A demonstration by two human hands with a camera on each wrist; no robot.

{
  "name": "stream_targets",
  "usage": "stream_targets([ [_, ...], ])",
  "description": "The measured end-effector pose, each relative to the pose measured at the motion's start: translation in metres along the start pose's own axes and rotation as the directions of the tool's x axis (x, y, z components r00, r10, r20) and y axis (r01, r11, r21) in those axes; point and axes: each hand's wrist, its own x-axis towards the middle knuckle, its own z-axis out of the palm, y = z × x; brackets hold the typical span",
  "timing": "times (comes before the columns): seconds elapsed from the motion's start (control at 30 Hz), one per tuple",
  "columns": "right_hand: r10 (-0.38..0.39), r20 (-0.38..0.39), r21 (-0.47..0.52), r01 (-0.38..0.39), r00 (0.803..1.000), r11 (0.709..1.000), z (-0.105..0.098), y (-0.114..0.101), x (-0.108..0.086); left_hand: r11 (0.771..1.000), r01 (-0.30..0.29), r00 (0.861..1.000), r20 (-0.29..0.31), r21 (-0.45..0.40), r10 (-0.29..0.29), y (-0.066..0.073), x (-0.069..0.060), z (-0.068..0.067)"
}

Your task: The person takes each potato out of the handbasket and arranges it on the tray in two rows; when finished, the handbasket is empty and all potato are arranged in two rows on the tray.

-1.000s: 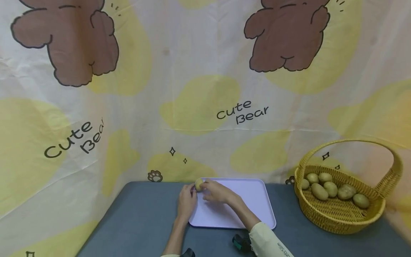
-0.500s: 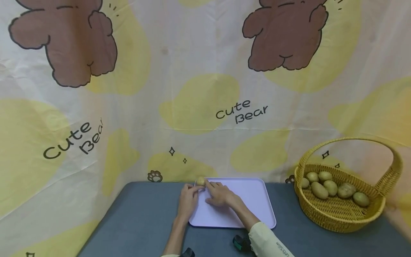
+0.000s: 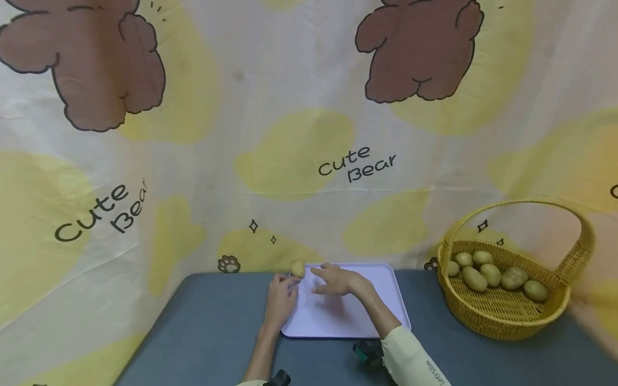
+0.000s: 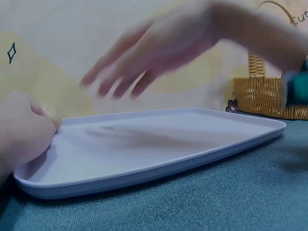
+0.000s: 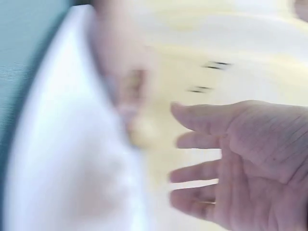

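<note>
A small pale yellow potato (image 3: pixel 298 269) is at the back left corner of the lilac tray (image 3: pixel 354 321). My left hand (image 3: pixel 281 303) is at the tray's left edge, its curled fingertips holding the potato from the near side. The left wrist view shows the potato (image 4: pixel 52 114) partly hidden behind that hand (image 4: pixel 24 132). My right hand (image 3: pixel 338 281) hovers over the tray, apart from the potato, with spread fingers and nothing in them. In the right wrist view its palm and fingers (image 5: pixel 240 159) show empty.
A yellow wicker basket (image 3: pixel 507 324) with several potatoes (image 3: pixel 475 279) stands at the right on the blue-grey table (image 3: pixel 217 321). Behind hangs a cloth (image 3: pixel 289 225) printed with bears. A black device (image 3: pixel 369 351) is beside my right sleeve.
My right hand has drawn back from the potato and lifted to the right. The potato has shifted slightly toward the back, with my left hand staying beside it. The head view has turned slightly.
</note>
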Motion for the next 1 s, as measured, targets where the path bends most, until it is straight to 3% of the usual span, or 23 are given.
stream_targets([
  [0.13,-0.068,-0.048,0.087,0.072,0.997,0.994,-0.042,0.002,-0.041,1.0,0.013,1.0,-0.01,-0.026,-0.013,-0.004,0.002,-0.002],
  [0.3,-0.09,-0.149,0.179,0.116,0.985,0.977,-0.084,0.011,-0.102,1.0,0.001,1.0,-0.031,-0.025,-0.002,-0.007,0.003,-0.004],
  [0.47,-0.052,-0.312,0.189,0.115,0.949,0.975,-0.107,0.024,-0.148,0.999,0.028,1.0,-0.014,-0.018,-0.028,-0.007,0.003,-0.006],
  [0.57,-0.026,-0.447,0.168,0.113,0.894,0.979,-0.116,0.032,-0.17,0.999,0.037,0.999,-0.005,-0.017,-0.037,-0.007,0.003,-0.006],
  [0.63,-0.01,-0.537,0.144,0.103,0.843,0.984,-0.121,0.038,-0.183,0.999,0.04,0.999,-0.007,-0.012,-0.04,-0.008,0.004,-0.005],
  [0.73,0.01,-0.672,0.115,0.091,0.74,0.989,-0.126,0.051,-0.201,0.999,0.044,0.999,-0.011,-0.01,-0.044,-0.008,0.004,-0.005],
  [0.83,0.081,-0.776,0.13,0.033,0.626,0.991,-0.127,0.068,-0.217,0.999,0.043,0.999,-0.004,-0.009,-0.043,-0.007,0.004,-0.005],
  [0.87,0.119,-0.794,0.148,0.001,0.596,0.989,-0.127,0.075,-0.221,0.999,0.043,0.999,0.0,-0.01,-0.043,-0.007,0.004,-0.005],
  [0.93,0.197,-0.805,0.191,-0.07,0.56,0.979,-0.126,0.09,-0.227,0.999,0.044,0.999,0.007,-0.014,-0.044,-0.006,0.003,-0.005],
  [1.0,0.266,-0.784,0.221,-0.147,0.561,0.964,-0.124,0.107,-0.229,0.998,0.054,0.998,0.014,-0.02,-0.054,-0.005,0.003,-0.004],
])
